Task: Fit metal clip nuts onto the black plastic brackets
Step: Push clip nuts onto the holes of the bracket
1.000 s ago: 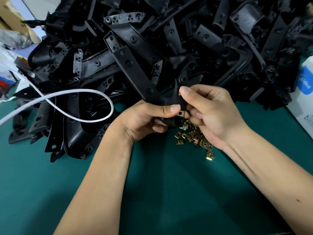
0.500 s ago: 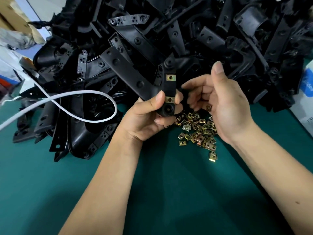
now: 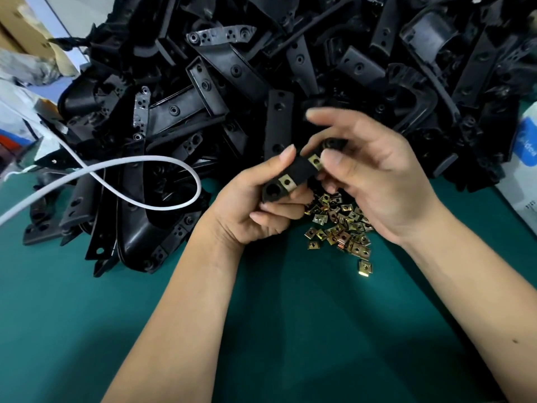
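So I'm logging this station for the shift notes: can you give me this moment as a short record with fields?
held part: black bracket, two clip nuts on it
left hand: grips the bracket's lower end
right hand: thumb at the upper clip nut
loose stock: pile of clip nuts on the green mat
behind: heap of black brackets, white cable

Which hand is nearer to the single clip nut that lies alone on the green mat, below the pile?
Right. The right hand is above the lone clip nut, just beyond the nut pile; the left hand is farther, up-left.
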